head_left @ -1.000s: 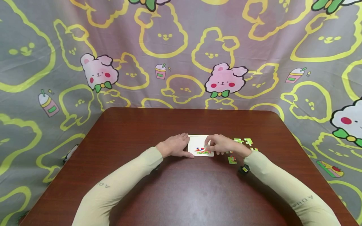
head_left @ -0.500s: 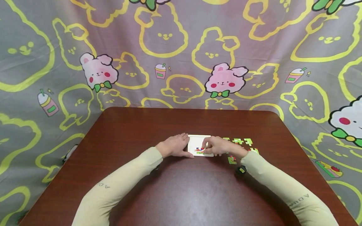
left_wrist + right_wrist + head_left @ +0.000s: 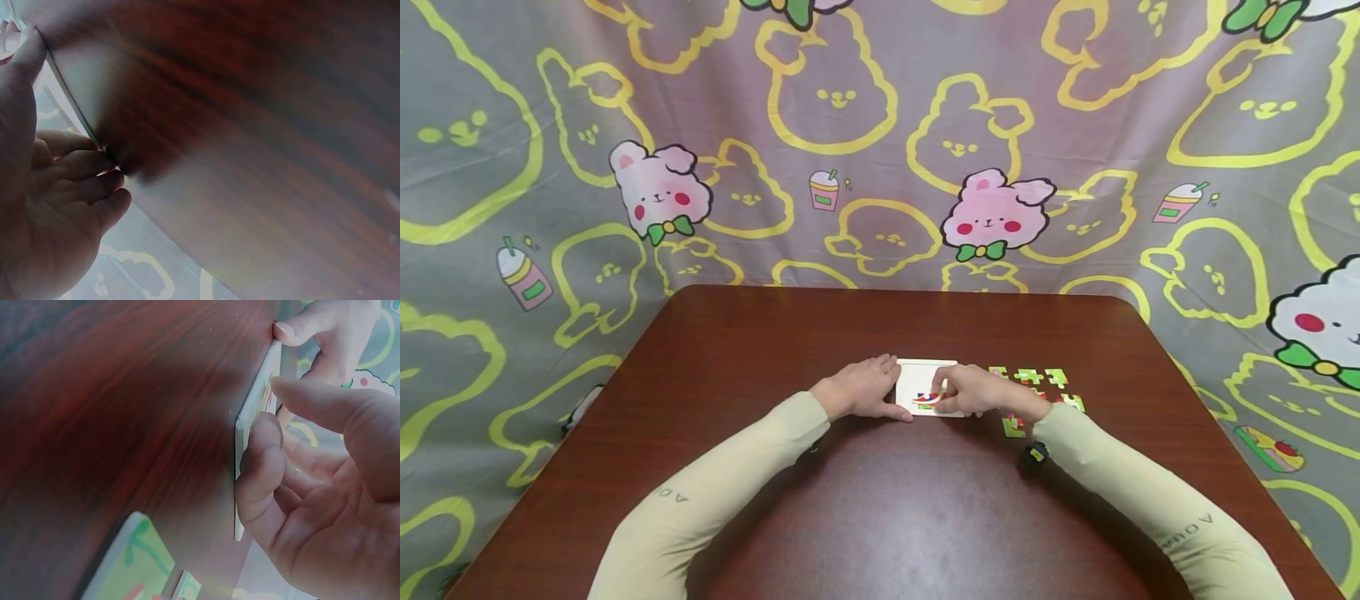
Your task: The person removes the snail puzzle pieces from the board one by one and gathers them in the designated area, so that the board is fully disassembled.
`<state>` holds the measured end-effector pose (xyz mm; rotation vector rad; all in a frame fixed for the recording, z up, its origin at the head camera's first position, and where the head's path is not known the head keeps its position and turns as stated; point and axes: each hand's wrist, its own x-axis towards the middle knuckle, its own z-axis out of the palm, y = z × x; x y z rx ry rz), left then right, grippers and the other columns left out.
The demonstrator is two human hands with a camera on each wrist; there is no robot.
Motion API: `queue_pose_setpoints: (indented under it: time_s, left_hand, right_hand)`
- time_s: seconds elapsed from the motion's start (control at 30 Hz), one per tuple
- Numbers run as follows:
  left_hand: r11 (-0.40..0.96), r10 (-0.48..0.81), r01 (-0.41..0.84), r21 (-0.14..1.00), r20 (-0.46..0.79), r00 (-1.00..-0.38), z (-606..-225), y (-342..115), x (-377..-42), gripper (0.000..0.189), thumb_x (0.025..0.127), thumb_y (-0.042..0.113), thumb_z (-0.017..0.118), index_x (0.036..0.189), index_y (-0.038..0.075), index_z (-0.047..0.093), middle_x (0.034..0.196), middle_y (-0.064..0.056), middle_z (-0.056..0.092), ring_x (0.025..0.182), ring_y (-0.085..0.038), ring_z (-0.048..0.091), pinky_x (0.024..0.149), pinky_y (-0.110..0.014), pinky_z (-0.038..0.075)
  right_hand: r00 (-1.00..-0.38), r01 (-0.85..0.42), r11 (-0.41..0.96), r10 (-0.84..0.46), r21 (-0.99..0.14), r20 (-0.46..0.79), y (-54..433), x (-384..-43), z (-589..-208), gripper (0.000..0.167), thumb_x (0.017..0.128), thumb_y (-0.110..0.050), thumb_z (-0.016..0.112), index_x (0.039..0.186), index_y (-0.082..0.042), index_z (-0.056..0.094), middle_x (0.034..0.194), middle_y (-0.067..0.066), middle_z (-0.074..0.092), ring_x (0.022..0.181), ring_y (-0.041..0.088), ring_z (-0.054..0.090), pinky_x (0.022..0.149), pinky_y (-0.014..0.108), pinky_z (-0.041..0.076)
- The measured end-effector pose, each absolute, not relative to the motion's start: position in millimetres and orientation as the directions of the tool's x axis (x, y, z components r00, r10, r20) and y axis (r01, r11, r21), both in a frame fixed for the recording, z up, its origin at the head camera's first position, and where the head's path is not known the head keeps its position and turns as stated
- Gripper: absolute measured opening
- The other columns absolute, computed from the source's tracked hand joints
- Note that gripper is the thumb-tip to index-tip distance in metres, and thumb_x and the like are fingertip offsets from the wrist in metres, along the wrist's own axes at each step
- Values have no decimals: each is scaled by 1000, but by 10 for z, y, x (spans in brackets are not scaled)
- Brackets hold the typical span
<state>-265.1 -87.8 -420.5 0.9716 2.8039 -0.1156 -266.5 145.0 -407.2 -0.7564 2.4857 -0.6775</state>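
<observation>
A white puzzle tray (image 3: pixel 916 375) lies on the table, with a small red, blue and green picture patch (image 3: pixel 923 400) near its front edge. My left hand (image 3: pixel 859 388) rests along the tray's left side, fingers extended and thumb at the near corner; the left wrist view has its fingertips right at the tray's edge. Over the right half of the tray, my right hand (image 3: pixel 976 390) pinches a puzzle piece at the picture patch with thumb and forefinger. That piece is mostly hidden by the fingers. In the right wrist view, the other fingers (image 3: pixel 259 465) curl beside the tray's rim.
Several loose green puzzle pieces (image 3: pixel 1028 377) lie right of the tray, some partly behind my right hand and wrist. One piece (image 3: pixel 1013 427) sits nearer the front. The brown table (image 3: pixel 850 508) ends at a patterned curtain (image 3: pixel 865 167) behind.
My right hand has shifted slightly left across the tray, covering more of the picture patch and uncovering loose pieces on the right. The left hand has stayed in place.
</observation>
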Motion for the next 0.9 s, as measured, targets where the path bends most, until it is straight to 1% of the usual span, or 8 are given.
queue_pose_setpoints:
  time_s: [0.2, 0.43, 0.67, 0.9]
  left_hand:
    - [784, 607, 620, -21, -184, -773, -4219, -877, -2654, 102, 83, 79, 49, 148, 1, 39, 155, -20, 38, 146, -30, 35, 118, -39, 34]
    - [782, 610, 623, -19, -183, -771, -4225, -877, -2651, 102, 83, 79, 49, 148, 1, 39, 155, -21, 38, 146, -30, 35, 118, -39, 34]
    - [776, 617, 630, -29, -172, -768, -4232, -873, -2657, 100, 84, 78, 49, 147, 0, 40, 154, -21, 39, 145, -30, 36, 118, -39, 34]
    - [775, 619, 631, -28, -171, -767, -4220, -870, -2654, 101, 84, 78, 49, 147, 0, 40, 154, -21, 39, 145, -31, 37, 118, -39, 35]
  right_hand:
    - [-757, -373, 749, -587, -548, -286, 1433, -2662, -4075, 25, 87, -17, 74, 106, -8, 60, 70, -2, 66, 47, 10, 55, 40, 23, 47]
    - [-764, -388, 758, -582, -524, -276, 1409, -2661, -4084, 24, 87, -15, 75, 105, -8, 62, 71, -2, 66, 50, 9, 56, 44, 23, 47]
    - [-768, -336, 730, -578, -595, -274, 1423, -2691, -4121, 21, 86, -10, 75, 103, -7, 64, 68, -2, 64, 46, 10, 53, 42, 21, 43]
    - [-761, -330, 694, -596, -640, -254, 1460, -2726, -4159, 18, 85, -7, 74, 101, -7, 65, 64, -4, 62, 42, 10, 49, 39, 20, 40]
